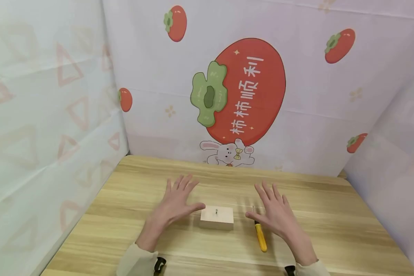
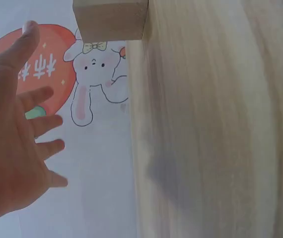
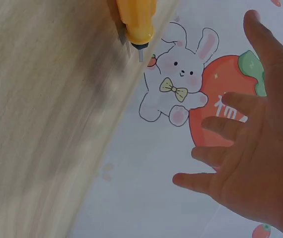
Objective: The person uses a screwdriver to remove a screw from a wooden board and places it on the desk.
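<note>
A pale wooden block (image 1: 216,219) lies on the table between the two hands, with a small dark screw (image 1: 216,211) standing up from its top. My left hand (image 1: 176,203) is held just left of the block, fingers spread, its thumb tip overlapping the block's edge in the head view. To the right, a screwdriver (image 1: 260,237) with a yellow handle and thin metal shaft lies on the table. Over its shaft my right hand (image 1: 275,212) is spread, thumb pointing toward the block. Both palms face the table's far side, and neither hand holds anything.
The wood-grain table (image 1: 331,230) runs back to a white curtain (image 1: 151,130) printed with red persimmons and a rabbit. More printed fabric (image 1: 55,115) closes off the left side, and a similar sheet (image 1: 396,168) hangs at the right. Black straps show at both wrists.
</note>
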A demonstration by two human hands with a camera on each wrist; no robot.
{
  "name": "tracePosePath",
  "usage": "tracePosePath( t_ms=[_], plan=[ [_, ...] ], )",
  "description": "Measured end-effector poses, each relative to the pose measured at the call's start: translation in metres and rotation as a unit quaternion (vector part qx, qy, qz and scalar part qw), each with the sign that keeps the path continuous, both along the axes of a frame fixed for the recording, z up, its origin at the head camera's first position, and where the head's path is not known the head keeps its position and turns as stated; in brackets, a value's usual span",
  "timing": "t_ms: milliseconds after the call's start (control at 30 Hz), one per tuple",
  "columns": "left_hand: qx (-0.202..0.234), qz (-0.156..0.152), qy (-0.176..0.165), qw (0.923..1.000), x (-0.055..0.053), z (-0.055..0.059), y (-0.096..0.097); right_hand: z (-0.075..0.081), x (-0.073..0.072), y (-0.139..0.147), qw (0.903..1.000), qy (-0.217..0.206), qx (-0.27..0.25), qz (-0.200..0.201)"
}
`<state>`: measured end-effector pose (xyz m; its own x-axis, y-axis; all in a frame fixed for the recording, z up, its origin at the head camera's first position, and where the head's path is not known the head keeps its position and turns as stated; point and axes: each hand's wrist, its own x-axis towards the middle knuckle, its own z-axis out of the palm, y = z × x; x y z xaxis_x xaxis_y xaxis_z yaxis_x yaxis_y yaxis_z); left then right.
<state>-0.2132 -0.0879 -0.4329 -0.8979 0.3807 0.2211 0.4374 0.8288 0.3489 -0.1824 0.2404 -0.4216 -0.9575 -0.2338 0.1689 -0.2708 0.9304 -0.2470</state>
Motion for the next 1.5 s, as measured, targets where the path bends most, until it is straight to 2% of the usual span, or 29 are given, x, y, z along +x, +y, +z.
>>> tracePosePath(
  t_ms=[167,367,467,600,700,933,1100,1233,1367,1500],
  plan=[
    [0.047,-0.06,-0.056,0.9956,0.0,0.001,0.007,0.003,0.005,0.004,0.9996,0.021,0.003,0.02],
    [0.071,-0.101,-0.138,0.9827,0.006,-0.007,0.015,-0.002,0.015,0.011,0.9991,-0.038,-0.008,0.019],
    [0.076,-0.116,-0.15,0.979,0.008,-0.009,0.018,-0.003,0.018,0.012,0.9984,-0.047,-0.016,0.027],
    [0.073,-0.128,-0.142,0.9789,0.007,-0.01,0.022,-0.002,0.021,0.014,0.9975,-0.06,-0.007,0.037],
    [0.075,-0.125,-0.142,0.9792,0.007,-0.01,0.025,0.0,0.024,0.016,0.9961,-0.074,0.001,0.048],
    [0.116,-0.094,-0.177,0.9727,0.005,-0.012,0.027,0.004,0.03,0.02,0.9896,-0.126,0.001,0.07],
    [0.126,-0.081,-0.18,0.9722,0.005,-0.009,0.025,0.001,0.03,0.022,0.9764,-0.192,-0.028,0.094],
    [0.137,-0.074,-0.194,0.9686,0.009,-0.007,0.027,-0.005,0.036,0.028,0.9658,-0.229,-0.049,0.113],
    [0.144,-0.07,-0.202,0.9661,0.014,-0.008,0.029,-0.011,0.042,0.034,0.9591,-0.258,-0.056,0.103],
    [0.14,-0.063,-0.194,0.9688,0.013,-0.006,0.03,-0.014,0.04,0.037,0.9562,-0.268,-0.068,0.096]
  ],
)
